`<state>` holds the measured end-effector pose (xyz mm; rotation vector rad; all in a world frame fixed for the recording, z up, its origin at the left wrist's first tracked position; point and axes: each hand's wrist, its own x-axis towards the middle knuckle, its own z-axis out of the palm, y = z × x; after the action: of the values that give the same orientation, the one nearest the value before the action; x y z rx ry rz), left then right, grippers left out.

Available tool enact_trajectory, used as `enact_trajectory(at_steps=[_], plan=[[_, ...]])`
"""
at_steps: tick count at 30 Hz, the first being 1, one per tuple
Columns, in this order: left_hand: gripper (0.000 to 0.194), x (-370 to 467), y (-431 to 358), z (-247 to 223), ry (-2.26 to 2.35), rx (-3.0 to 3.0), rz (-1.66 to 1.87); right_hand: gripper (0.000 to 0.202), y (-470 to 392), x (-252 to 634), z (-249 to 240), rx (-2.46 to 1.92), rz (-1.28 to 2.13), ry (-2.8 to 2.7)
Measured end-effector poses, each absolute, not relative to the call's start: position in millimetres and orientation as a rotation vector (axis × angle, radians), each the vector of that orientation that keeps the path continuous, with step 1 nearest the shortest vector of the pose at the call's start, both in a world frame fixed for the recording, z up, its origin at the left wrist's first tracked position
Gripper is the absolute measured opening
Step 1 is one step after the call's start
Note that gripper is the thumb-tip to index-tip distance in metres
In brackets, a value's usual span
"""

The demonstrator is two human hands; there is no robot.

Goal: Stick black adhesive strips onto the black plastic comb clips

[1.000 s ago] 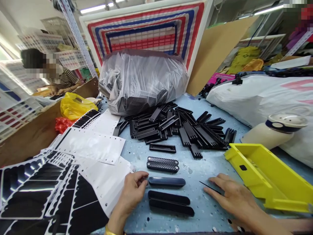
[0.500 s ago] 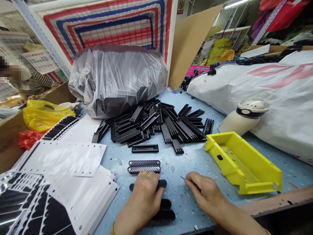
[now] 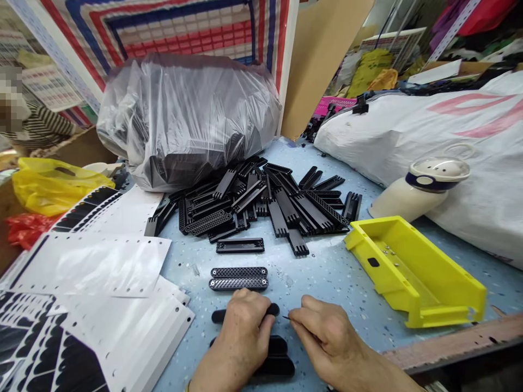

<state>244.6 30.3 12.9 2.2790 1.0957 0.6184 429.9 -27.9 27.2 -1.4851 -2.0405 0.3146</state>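
Observation:
My left hand (image 3: 241, 337) lies over a dark rounded strip (image 3: 219, 316), its fingers curled round the middle; the strip's ends stick out on both sides. More smooth black strips (image 3: 275, 366) lie beneath and right of that hand. My right hand (image 3: 322, 332) pinches a thin dark pointed item (image 3: 286, 317) between thumb and forefinger, its tip near the strip's right end. Beyond my left hand lies a pair of textured black pieces (image 3: 239, 283) with round metal dots at the ends. A single black piece (image 3: 240, 245) rests farther back.
Black slotted pieces (image 3: 281, 209) form a pile mid-table, before a plastic-wrapped bundle (image 3: 192, 120). A yellow bin (image 3: 445, 288) with tiny parts stands right, near a cream bottle (image 3: 408, 196) and white sack (image 3: 469, 218). Printed sheets (image 3: 98, 267) cover the left. A person's striped sleeve (image 3: 44, 128) shows far left.
My right hand has moved left, bringing the thin item close to the dark strip. My left hand stays over the strip. The camera view has shifted slightly.

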Motion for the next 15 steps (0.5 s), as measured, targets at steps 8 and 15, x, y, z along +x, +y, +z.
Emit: enact_trajectory(at_steps=[8,15], plan=[[0.013,245,30,14,1.110,2.274,0.591,0.032,-19,426,24,-1.498,0.266,-2.036],[0.012,245,30,11,1.109,2.284,0.596,0.032,-15,427,22,-1.509,0.313,-2.116]])
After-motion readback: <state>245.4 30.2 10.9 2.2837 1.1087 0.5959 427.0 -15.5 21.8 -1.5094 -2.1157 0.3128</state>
